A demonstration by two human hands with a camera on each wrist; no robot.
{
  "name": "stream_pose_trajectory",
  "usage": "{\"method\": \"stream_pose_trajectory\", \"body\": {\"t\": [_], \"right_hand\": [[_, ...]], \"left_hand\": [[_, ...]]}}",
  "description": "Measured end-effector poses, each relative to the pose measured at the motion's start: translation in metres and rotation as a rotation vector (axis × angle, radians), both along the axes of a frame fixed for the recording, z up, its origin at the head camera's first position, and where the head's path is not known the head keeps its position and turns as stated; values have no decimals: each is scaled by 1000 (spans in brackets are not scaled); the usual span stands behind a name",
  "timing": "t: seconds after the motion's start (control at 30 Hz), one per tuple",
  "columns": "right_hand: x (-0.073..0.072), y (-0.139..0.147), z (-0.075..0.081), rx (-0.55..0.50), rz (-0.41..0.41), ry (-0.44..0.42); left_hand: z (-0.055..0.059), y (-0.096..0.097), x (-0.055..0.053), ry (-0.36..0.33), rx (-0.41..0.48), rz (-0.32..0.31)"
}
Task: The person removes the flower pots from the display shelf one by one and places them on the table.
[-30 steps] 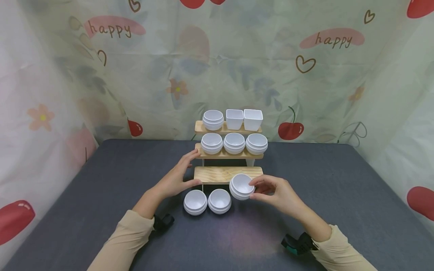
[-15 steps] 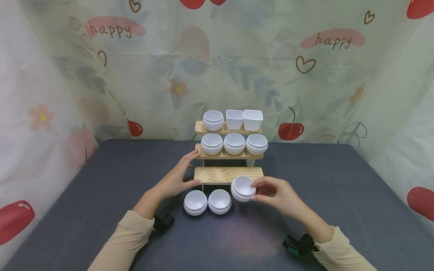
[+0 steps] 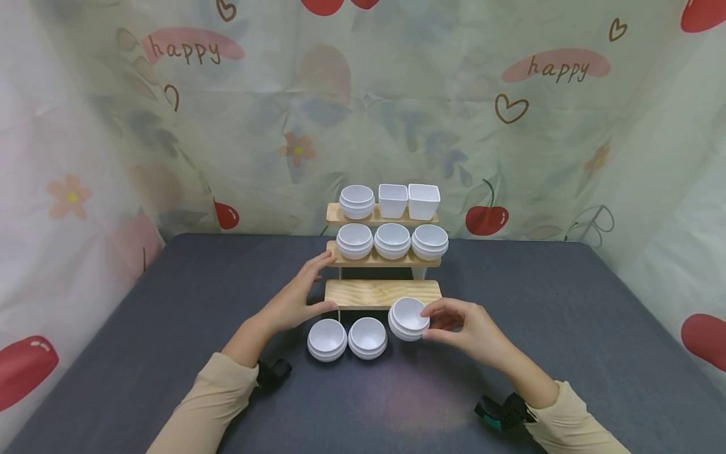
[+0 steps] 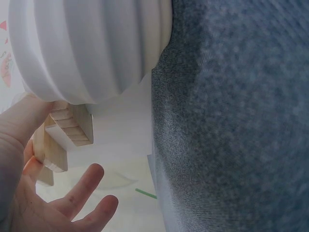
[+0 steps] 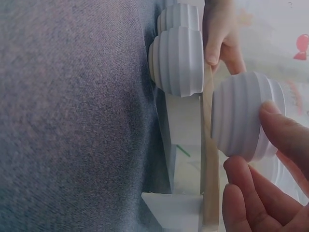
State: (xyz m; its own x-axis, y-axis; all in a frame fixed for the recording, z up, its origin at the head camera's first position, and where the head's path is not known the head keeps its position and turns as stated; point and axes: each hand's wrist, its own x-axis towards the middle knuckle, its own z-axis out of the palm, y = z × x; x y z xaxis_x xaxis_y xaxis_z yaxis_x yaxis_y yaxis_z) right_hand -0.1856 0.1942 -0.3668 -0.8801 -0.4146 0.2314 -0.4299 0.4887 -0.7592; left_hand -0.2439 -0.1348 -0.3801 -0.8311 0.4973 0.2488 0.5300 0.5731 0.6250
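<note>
My right hand pinches a small round white ribbed pot between thumb and fingers. In the right wrist view this held pot is close to the front wooden board, and I cannot tell whether they touch. With spread fingers, my left hand touches the left ends of a three-tier wooden stand; its thumb lies at the lowest board. Two more round white pots stand side by side on the dark cloth before the stand. One of them looms large in the left wrist view.
Three round pots fill the middle tier. On the top tier are one round pot and two square ones. Behind the grey-blue tablecloth hangs a printed curtain. White side panels support the boards.
The pot in my right hand has shifted slightly right and towards me, away from the front board. My left hand has stayed in place on the stand.
</note>
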Motion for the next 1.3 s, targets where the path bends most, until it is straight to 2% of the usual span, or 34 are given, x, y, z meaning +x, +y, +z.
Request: {"method": "stream_pose_trajectory", "body": {"t": [1.0, 1.3], "right_hand": [[-1, 3, -10, -8, 63, 4], [-2, 5, -13, 10, 75, -23]], "left_hand": [[1, 0, 0, -1, 8, -1], [-1, 0, 0, 10, 25, -11]]}}
